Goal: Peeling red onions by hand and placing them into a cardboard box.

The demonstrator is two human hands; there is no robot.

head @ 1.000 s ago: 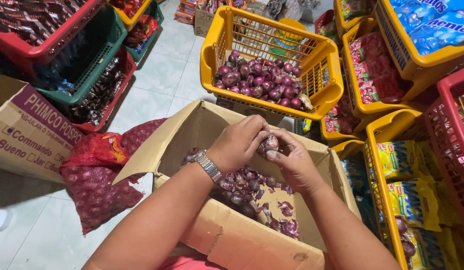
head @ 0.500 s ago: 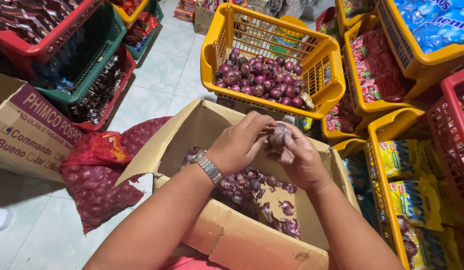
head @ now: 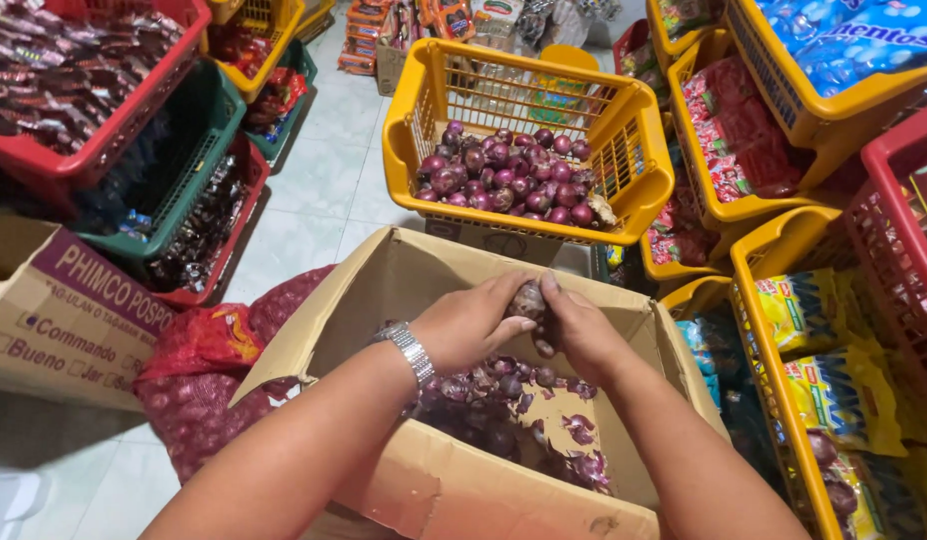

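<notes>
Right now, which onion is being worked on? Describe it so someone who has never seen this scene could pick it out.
Find the open cardboard box in the middle of the floor, in front of the yellow basket of red onions. Above the box, the left hand and right hand meet in a shared grip on one red onion. It alone is lifted clear; the others lie among loose skins at the bottom of the box.

The left hand (head: 471,325) and right hand (head: 584,335) are covering most of the red onion (head: 529,298) pinched between them, so only its top is showing. The cardboard box (head: 404,280) wall is hiding the onions lying nearest the person. The red mesh sack (head: 199,385) is disappearing behind the box flap. The picture's edges are cutting off the side baskets.
</notes>
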